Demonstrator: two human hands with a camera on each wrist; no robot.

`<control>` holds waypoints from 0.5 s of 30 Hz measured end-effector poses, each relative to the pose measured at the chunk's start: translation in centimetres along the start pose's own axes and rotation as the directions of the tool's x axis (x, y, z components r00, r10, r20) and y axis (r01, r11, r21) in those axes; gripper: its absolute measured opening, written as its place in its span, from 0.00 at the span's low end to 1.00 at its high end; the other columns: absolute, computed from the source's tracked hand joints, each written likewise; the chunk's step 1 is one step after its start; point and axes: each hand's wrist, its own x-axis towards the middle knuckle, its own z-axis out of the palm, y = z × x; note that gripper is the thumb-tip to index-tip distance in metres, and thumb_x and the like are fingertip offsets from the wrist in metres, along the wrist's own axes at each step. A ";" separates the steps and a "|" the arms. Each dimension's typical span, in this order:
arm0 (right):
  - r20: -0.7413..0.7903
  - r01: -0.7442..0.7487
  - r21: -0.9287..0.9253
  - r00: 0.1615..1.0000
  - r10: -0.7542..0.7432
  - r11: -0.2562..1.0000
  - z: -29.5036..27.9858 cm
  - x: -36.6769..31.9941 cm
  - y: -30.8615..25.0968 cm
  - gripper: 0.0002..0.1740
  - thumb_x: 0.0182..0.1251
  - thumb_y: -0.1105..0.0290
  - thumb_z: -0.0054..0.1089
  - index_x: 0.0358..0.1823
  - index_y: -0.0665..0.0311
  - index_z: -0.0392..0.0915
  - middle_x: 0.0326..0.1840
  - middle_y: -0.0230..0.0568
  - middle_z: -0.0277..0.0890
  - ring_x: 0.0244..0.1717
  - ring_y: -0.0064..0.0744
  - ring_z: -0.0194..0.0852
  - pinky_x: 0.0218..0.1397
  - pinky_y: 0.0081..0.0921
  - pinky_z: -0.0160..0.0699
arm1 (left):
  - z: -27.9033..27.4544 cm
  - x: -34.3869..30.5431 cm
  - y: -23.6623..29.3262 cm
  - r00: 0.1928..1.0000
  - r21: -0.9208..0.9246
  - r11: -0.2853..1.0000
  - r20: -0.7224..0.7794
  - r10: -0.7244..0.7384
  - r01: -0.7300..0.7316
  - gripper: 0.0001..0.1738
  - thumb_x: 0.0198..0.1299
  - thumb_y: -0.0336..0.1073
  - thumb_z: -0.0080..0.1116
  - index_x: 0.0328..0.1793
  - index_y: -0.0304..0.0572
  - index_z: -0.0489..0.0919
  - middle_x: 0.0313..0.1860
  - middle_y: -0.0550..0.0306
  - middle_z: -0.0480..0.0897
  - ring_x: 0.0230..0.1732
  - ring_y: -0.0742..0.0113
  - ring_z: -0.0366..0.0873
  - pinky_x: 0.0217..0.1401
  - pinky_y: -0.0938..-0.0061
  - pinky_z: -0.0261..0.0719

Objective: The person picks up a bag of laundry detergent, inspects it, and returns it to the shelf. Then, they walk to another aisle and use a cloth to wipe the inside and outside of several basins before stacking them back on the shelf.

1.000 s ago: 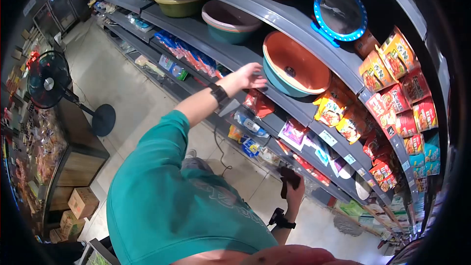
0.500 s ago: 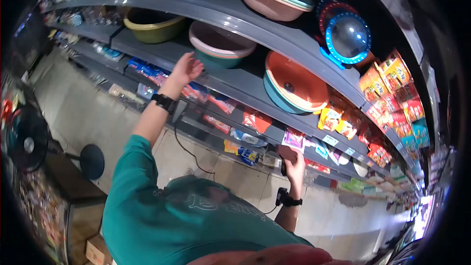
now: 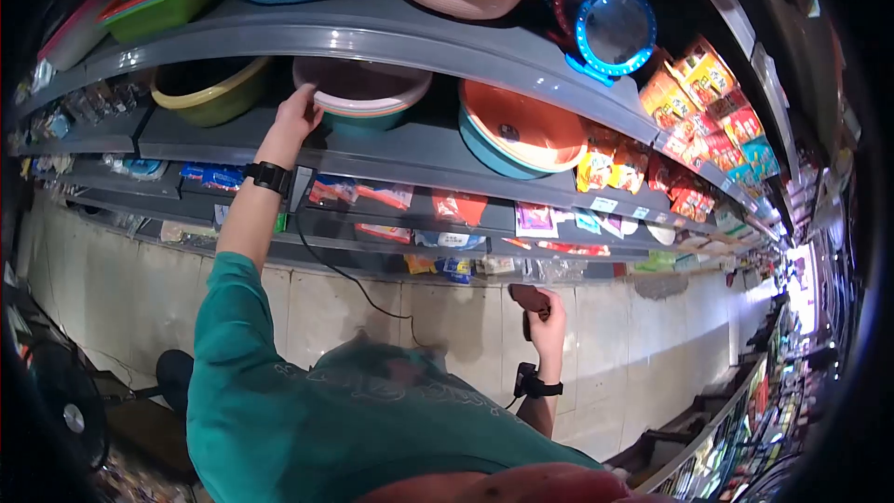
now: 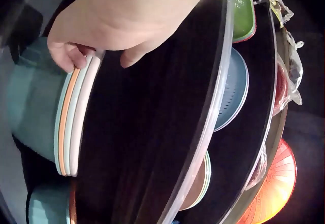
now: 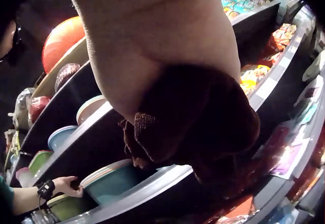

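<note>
My left hand point(image 3: 296, 114) is at the left edge of a stack of nested basins point(image 3: 372, 98), pale pink on top and teal below. In the left wrist view the fingers of the left hand point(image 4: 96, 36) curl over the rims of the stack point(image 4: 76, 117), thumb on the inner side. My right hand point(image 3: 549, 317) holds a dark brown cloth point(image 3: 529, 298) away from the shelves. The right wrist view shows the bunched cloth point(image 5: 193, 117) covering most of the right hand's fingers.
An olive basin point(image 3: 209, 98) stands left of the stack, an orange and teal one point(image 3: 521, 130) right of it. Above are more basins and a blue-rimmed round item point(image 3: 615, 30). Noodle packs point(image 3: 689, 98) fill the right shelves; a cable point(image 3: 358, 289) hangs below.
My left hand has moved left from beside the orange basin to the pink-topped stack and now grips its rim. The head view has turned; the right hand still holds the cloth.
</note>
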 end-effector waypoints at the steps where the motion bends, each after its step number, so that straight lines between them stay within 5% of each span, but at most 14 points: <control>1: -0.041 0.015 -0.083 0.999 -0.018 0.996 -0.5 -0.5 0.8 0.18 0.57 0.83 0.62 0.50 0.66 0.76 0.43 0.42 0.79 0.43 0.29 0.80 0.46 0.24 0.78 | 0.4 0.4 -0.4 0.994 0.068 0.997 -0.100 0.052 -0.045 0.16 0.52 0.41 0.71 0.37 0.42 0.76 0.32 0.59 0.78 0.30 0.68 0.76 0.36 0.67 0.82; 3: -0.094 -0.048 -0.095 0.995 0.038 0.994 -1.7 -1.6 0.2 0.20 0.53 0.84 0.62 0.50 0.65 0.76 0.46 0.45 0.78 0.47 0.38 0.80 0.48 0.28 0.79 | 2.3 0.1 -1.4 0.943 0.208 0.971 -0.282 0.175 -0.118 0.19 0.51 0.43 0.72 0.43 0.43 0.78 0.39 0.56 0.79 0.40 0.64 0.78 0.44 0.59 0.82; 6: -0.132 -0.119 -0.106 0.986 0.105 0.987 -2.8 -3.1 -1.7 0.21 0.52 0.84 0.62 0.50 0.65 0.76 0.48 0.46 0.77 0.49 0.41 0.79 0.51 0.31 0.79 | 6.0 -3.6 -0.8 0.910 0.205 0.977 -0.414 0.037 0.054 0.26 0.55 0.39 0.67 0.58 0.41 0.72 0.54 0.50 0.76 0.54 0.53 0.75 0.51 0.40 0.78; 8: -0.137 -0.140 -0.134 0.983 0.122 0.981 -3.2 -4.2 -1.4 0.21 0.52 0.85 0.62 0.50 0.65 0.76 0.48 0.46 0.77 0.49 0.41 0.79 0.53 0.31 0.79 | 3.6 1.1 -1.1 0.987 0.225 0.961 -0.044 -0.153 0.159 0.29 0.59 0.33 0.60 0.66 0.40 0.65 0.63 0.47 0.69 0.63 0.45 0.68 0.54 0.26 0.71; 10: -0.121 -0.140 -0.172 0.985 0.120 0.975 -3.4 -5.2 -1.9 0.21 0.52 0.85 0.61 0.50 0.65 0.76 0.49 0.47 0.77 0.49 0.41 0.80 0.53 0.32 0.79 | 3.9 -1.3 -0.1 0.954 0.119 0.972 0.203 -0.221 0.200 0.22 0.61 0.30 0.52 0.62 0.39 0.67 0.60 0.45 0.70 0.61 0.44 0.70 0.53 0.23 0.71; 12: -0.104 -0.135 -0.187 0.988 0.118 0.973 -3.1 -5.7 -1.6 0.21 0.52 0.85 0.62 0.50 0.66 0.76 0.49 0.48 0.77 0.49 0.41 0.80 0.53 0.32 0.78 | 3.0 3.1 -1.5 0.971 -0.077 0.976 0.145 -0.192 0.204 0.17 0.60 0.29 0.51 0.56 0.36 0.68 0.54 0.43 0.71 0.56 0.44 0.72 0.51 0.29 0.77; 13: -0.095 -0.101 -0.182 0.992 0.085 0.978 -3.0 -5.7 -1.0 0.21 0.53 0.85 0.62 0.50 0.66 0.76 0.47 0.48 0.77 0.49 0.41 0.80 0.53 0.31 0.78 | 2.0 3.3 -2.1 0.974 0.074 0.997 0.225 -0.037 0.021 0.15 0.59 0.28 0.51 0.53 0.35 0.68 0.51 0.44 0.71 0.54 0.45 0.73 0.49 0.33 0.80; 15: -0.067 -0.086 -0.155 0.995 0.077 0.984 -2.7 -5.5 -2.0 0.21 0.54 0.85 0.61 0.50 0.66 0.76 0.46 0.48 0.77 0.48 0.41 0.80 0.52 0.31 0.78 | 2.3 -0.3 -1.3 0.982 0.018 0.998 0.180 -0.063 0.061 0.12 0.55 0.26 0.50 0.46 0.33 0.68 0.47 0.43 0.71 0.50 0.44 0.74 0.47 0.44 0.84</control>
